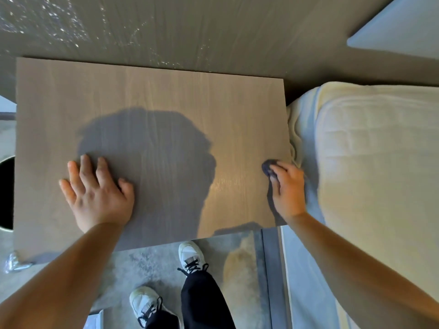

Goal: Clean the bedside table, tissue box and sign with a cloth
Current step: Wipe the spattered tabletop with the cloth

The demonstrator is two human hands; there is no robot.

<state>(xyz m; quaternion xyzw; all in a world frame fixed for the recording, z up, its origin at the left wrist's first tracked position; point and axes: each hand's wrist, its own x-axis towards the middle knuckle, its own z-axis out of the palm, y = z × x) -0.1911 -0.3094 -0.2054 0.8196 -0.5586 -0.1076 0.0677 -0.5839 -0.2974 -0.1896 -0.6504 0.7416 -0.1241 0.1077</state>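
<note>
Overhead view of a wood-grain bedside table [152, 96] set against a dark wood-grain wall panel [190, 27], with a bed [380, 162] in pale sheets just beside its right edge and grey patterned flooring [142, 269] below its near edge. The table top carries the shadow of the person's head and shoulders across its centre. Left hand [99, 193]: laid flat on the near left part of the top, palm down, fingers straight and spread, holding nothing. Right hand [287, 186]: at the table's near right edge, close to the bedding, fingers curled down over a small dark cloth [268, 167], of which only a bunched portion shows beyond the fingertips; the cloth lies against the table surface. Both bare forearms enter from the bottom of the frame. Beneath the table edge, two white lace-up shoes [192, 255] and dark trouser legs [204, 302] stand on the floor. A round dark opening [6, 193] shows at the far left margin, partly cut off by the frame
</note>
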